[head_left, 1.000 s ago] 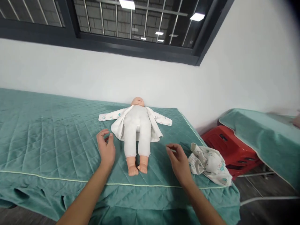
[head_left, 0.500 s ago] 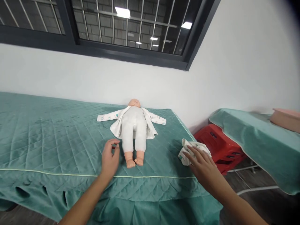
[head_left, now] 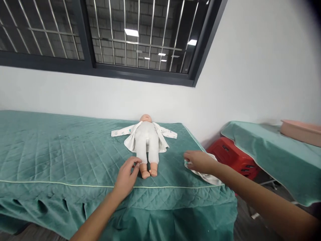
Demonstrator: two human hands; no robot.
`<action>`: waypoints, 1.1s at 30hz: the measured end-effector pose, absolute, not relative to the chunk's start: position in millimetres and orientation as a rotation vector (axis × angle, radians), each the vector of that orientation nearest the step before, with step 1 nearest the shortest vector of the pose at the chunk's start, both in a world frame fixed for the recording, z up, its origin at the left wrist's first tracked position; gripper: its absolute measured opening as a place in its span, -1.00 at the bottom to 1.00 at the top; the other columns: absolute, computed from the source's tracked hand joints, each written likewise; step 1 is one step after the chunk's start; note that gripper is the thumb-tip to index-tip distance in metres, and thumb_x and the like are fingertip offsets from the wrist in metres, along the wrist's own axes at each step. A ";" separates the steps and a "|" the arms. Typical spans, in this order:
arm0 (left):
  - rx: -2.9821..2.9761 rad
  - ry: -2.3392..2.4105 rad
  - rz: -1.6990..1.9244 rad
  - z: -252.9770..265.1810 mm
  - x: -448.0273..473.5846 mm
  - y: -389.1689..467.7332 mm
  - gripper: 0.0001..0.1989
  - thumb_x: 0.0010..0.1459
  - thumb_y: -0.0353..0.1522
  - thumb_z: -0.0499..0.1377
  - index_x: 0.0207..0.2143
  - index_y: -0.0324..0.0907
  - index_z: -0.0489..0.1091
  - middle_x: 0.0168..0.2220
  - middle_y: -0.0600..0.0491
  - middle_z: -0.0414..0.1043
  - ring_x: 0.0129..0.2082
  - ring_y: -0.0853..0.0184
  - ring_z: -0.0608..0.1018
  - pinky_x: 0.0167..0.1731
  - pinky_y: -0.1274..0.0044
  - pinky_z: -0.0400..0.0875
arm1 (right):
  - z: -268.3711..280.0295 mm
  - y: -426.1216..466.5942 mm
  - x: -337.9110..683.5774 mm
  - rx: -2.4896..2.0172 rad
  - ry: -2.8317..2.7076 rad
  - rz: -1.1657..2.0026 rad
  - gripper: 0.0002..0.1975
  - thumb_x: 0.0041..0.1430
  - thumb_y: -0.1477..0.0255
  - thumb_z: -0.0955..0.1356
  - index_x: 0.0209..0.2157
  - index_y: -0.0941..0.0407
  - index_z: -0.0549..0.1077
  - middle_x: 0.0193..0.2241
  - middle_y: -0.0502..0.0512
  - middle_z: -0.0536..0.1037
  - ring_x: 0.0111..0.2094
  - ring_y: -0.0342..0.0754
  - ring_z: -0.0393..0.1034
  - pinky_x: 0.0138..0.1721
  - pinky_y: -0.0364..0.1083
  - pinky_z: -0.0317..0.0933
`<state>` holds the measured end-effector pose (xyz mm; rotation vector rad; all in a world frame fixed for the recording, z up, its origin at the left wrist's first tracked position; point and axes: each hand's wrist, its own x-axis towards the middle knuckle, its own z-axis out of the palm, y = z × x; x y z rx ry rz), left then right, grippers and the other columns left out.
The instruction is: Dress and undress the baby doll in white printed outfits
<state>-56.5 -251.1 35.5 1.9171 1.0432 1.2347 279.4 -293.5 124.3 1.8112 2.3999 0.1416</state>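
Observation:
A baby doll [head_left: 147, 137] lies on its back on the green quilted bed cover [head_left: 75, 150], head toward the wall and bare feet toward me. Under its body a white long-sleeved baby top [head_left: 164, 146] is spread open, its printed sleeves stretched out over the arms. My left hand [head_left: 127, 175] is at the doll's ankle on the left, fingers curved and thumb apart; whether the fingertips touch the leg I cannot tell. To the right, my right hand [head_left: 200, 162] is closed on a crumpled white printed garment [head_left: 212, 179], hiding part of it.
The bed's right edge drops off beside red plastic stools [head_left: 232, 155]. Beyond them stands a second table with a green cover [head_left: 253, 137] and a pink basin [head_left: 301, 132]. A wall [head_left: 100, 97] and a barred window [head_left: 140, 72] are behind the bed.
My right hand has gone from lying spread over the crumpled garment to gripping its left end. My left hand has shifted right, closer to the doll's ankle. The view has tilted up slightly.

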 end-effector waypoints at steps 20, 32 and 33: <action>1.673 0.590 1.118 210.4 -63.6 -250.2 -0.83 0.13 -0.24 0.19 -0.31 -0.15 0.38 -0.39 0.14 0.40 -0.43 0.40 0.42 -0.44 0.60 0.29 | 295.3 -287.5 148.8 1.785 3.131 -1.259 -0.83 0.05 0.34 0.42 -0.35 0.13 0.43 -0.49 -0.07 0.45 -0.47 -0.17 0.29 -0.45 -0.18 0.13; 1.555 0.324 1.018 241.2 -80.0 -242.6 -0.64 0.04 -0.30 0.32 -0.08 -0.17 0.43 -0.16 -0.01 0.52 -0.21 0.26 0.55 -0.27 0.52 0.41 | 272.0 -277.6 126.9 1.763 3.313 -1.625 -0.71 0.15 0.17 0.40 -0.36 0.14 0.47 -0.43 -0.03 0.47 -0.38 -0.16 0.32 -0.31 -0.15 0.20; 1.603 0.371 0.970 239.9 -77.2 -243.7 -0.64 0.05 -0.27 0.32 -0.09 -0.18 0.44 -0.17 -0.02 0.52 -0.21 0.25 0.55 -0.28 0.52 0.41 | 266.3 -274.2 123.3 1.815 3.324 -1.616 -0.69 0.14 0.16 0.40 -0.41 0.14 0.45 -0.47 -0.06 0.43 -0.42 -0.18 0.28 -0.35 -0.17 0.18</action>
